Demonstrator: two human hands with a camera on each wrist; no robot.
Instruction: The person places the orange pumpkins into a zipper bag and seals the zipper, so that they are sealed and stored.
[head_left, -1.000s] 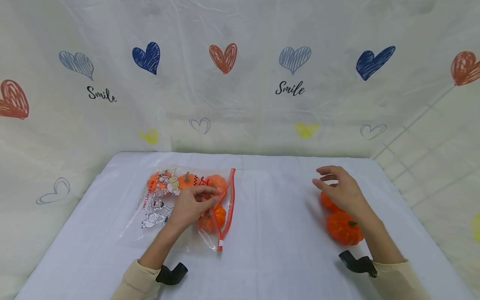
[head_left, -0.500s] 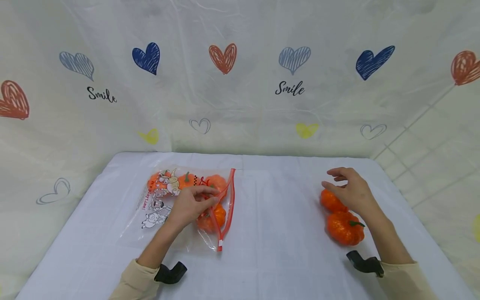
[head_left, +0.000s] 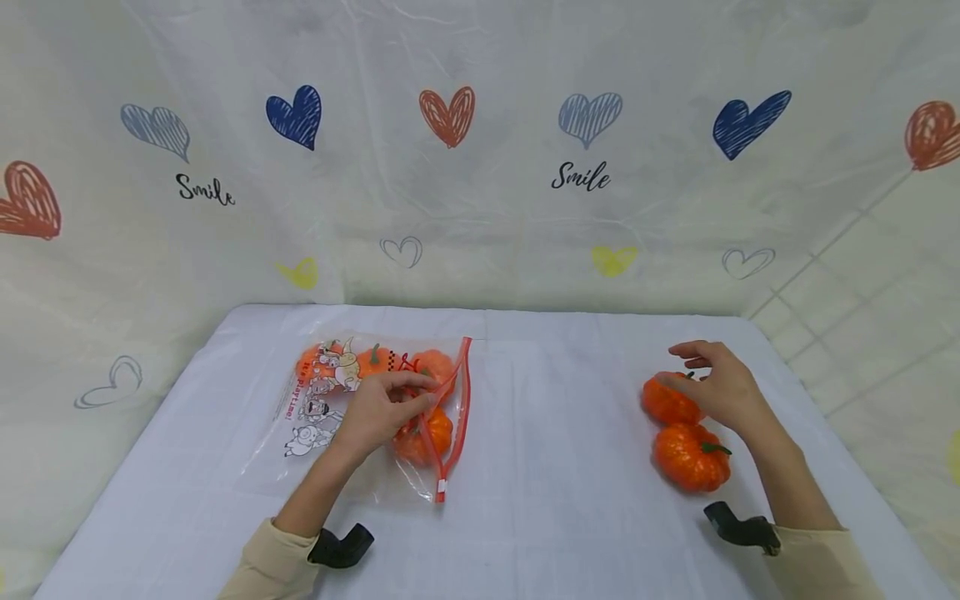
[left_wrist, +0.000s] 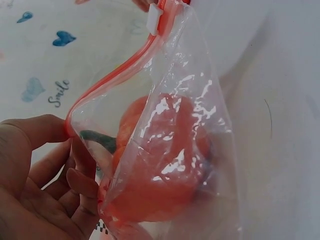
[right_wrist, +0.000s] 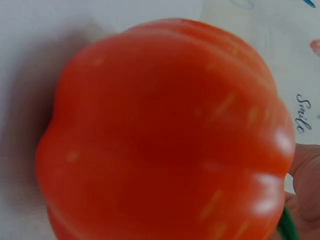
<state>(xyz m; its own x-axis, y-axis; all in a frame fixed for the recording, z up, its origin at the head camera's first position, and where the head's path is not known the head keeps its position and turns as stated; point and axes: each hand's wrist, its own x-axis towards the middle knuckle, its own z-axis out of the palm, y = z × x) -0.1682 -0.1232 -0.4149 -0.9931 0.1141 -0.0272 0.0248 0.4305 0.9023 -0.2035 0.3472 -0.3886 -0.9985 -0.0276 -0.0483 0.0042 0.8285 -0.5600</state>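
Observation:
A clear zip bag [head_left: 262, 467] with a red zip edge, printed with cartoon animals, lies at the left and contains several small orange toy pumpkins [head_left: 433, 365]. My left hand [head_left: 378, 412] pinches the red edge of the bag's mouth between thumb and fingers, lifting it; a green-stemmed pumpkin [left_wrist: 160, 165] shows just inside in the left wrist view. On the right lie two more orange pumpkins, a nearer one [head_left: 690, 462] and a farther one [head_left: 667, 404]. My right hand [head_left: 723, 387] hovers over the farther pumpkin, thumb and fingers spread apart, nothing between them.
Beneath everything is a white-covered table [head_left: 547, 467]. A pale backdrop [head_left: 510, 200] with hearts and "Smile" prints rises behind its far edge. A white slider [head_left: 441, 486] sits at the near end of the bag's zip.
My right hand has drawn back to the right, uncovering more of the farther pumpkin and the nearer one's stem. The left hand and bag have stayed in place.

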